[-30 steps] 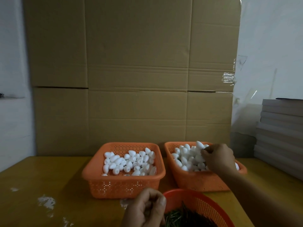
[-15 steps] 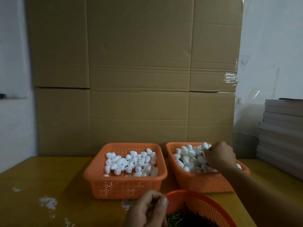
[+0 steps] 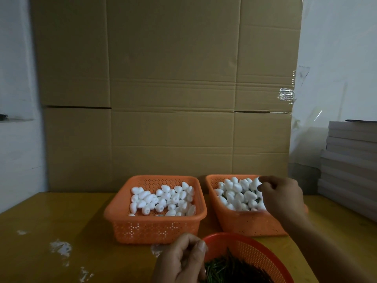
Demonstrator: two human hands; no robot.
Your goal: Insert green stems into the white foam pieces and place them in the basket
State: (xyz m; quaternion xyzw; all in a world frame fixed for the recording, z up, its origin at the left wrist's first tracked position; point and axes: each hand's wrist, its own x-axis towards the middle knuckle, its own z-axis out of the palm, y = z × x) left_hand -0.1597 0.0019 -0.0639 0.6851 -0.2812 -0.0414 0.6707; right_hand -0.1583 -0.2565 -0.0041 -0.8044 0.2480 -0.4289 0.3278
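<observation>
Two orange rectangular baskets stand side by side. The left basket (image 3: 114, 213) holds several loose white foam pieces (image 3: 161, 199). A heap of foam pieces (image 3: 236, 193) fills the right basket (image 3: 244, 225). My right hand (image 3: 282, 198) hovers over that heap, fingertips pinching one white foam piece (image 3: 255, 183) at the top. A round orange basket (image 3: 255, 250) at the front holds green stems (image 3: 220, 270). My left hand (image 3: 181, 260) sits at its left rim with fingers curled against the thumb. Anything inside that hand is hidden.
A tall cardboard sheet (image 3: 167, 94) stands upright right behind the baskets. Grey flat boxes (image 3: 350, 166) are stacked at the right edge. The yellow table (image 3: 51, 217) has white scuff marks at the front left.
My right hand has shifted slightly right over the heap and its fingertips have closed on a top foam piece. My left hand has stayed in place.
</observation>
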